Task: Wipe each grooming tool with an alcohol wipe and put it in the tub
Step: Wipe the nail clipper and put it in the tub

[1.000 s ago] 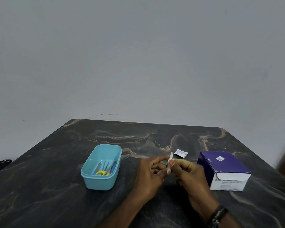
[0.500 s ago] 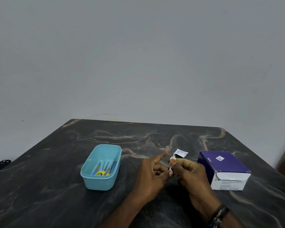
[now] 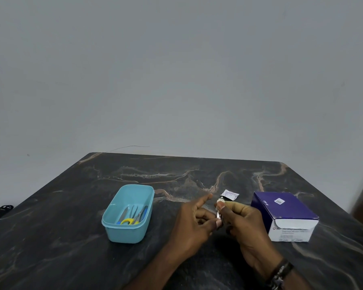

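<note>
A small metal nail clipper stands nearly upright between my two hands, above the dark marble table. My right hand pinches it near the top with thumb and fingers, a bit of white wipe seemingly under the thumb. My left hand touches the clipper's lower end with its thumb, and its index finger points up and away. The turquoise tub stands to the left and holds yellow-handled scissors and several slim metal tools.
A torn wipe sachet lies just behind my hands. A purple and white box of alcohol swabs stands at the right. The table's far edge meets a grey wall. A dark object lies off the table at far left.
My left index finger has lifted off the clipper and now points up. The clipper stays pinched in my right hand at about the same spot.
</note>
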`<state>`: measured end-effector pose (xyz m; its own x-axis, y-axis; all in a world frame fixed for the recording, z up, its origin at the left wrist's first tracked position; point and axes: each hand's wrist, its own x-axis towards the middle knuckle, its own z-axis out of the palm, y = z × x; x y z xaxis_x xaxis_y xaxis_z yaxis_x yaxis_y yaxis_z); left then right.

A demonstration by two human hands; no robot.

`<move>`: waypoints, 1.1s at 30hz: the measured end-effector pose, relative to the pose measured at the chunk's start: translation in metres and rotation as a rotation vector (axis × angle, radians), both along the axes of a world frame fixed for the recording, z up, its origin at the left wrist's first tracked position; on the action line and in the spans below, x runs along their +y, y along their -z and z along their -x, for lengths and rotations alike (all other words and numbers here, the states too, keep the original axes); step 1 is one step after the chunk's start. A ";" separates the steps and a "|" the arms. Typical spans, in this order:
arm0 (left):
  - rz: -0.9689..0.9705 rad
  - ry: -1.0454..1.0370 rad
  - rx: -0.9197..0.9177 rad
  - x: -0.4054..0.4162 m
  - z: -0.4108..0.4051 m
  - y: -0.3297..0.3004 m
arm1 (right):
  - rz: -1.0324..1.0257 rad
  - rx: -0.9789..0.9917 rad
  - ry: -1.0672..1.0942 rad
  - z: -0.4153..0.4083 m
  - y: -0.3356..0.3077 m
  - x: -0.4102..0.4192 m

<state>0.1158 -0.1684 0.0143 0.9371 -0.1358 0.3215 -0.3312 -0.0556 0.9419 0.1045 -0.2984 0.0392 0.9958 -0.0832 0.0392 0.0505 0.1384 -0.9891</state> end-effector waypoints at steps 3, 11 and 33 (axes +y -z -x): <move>0.002 -0.054 -0.019 0.003 -0.002 -0.001 | -0.006 0.034 -0.066 0.002 -0.001 0.002; -0.023 0.052 0.018 0.001 0.001 0.002 | -0.044 0.025 0.030 -0.004 0.003 -0.002; -0.081 0.000 0.054 0.001 0.010 -0.009 | -0.024 0.032 -0.003 -0.007 0.010 0.000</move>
<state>0.1054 -0.1669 0.0233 0.9529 -0.1596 0.2581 -0.2797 -0.1324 0.9509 0.1111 -0.2987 0.0297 0.9967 -0.0805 0.0051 0.0182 0.1619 -0.9866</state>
